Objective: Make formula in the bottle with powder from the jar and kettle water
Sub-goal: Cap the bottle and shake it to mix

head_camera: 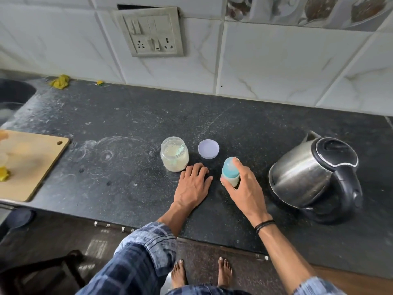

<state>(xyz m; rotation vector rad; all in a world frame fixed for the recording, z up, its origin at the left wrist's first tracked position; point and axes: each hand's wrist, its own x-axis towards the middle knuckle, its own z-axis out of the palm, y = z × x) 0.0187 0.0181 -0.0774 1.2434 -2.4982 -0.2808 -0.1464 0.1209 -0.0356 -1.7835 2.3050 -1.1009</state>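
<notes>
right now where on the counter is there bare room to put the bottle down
Free: the wide patch between the cutting board and the jar, and the strip behind the lid toward the wall. Crowded: jar, lid, bottle and kettle sit close together.

Dark speckled stone countertop (131, 188), pretty dusty, with whitish ring smudges (106, 153) left of the middle. A wooden cutting board (32, 165) sits at the left edge with a hanging hole in its corner and something yellow (4, 173) on it, too blurry to name. Up in the far left corner there's a dark sink (12, 92), and a crumpled yellow scrap (60, 81) lies where the counter meets the wall. White marble-look tiles (265, 67) behind, with a grimy switch and socket panel (148, 31). Bare feet (179, 273) on the floor below.
</notes>
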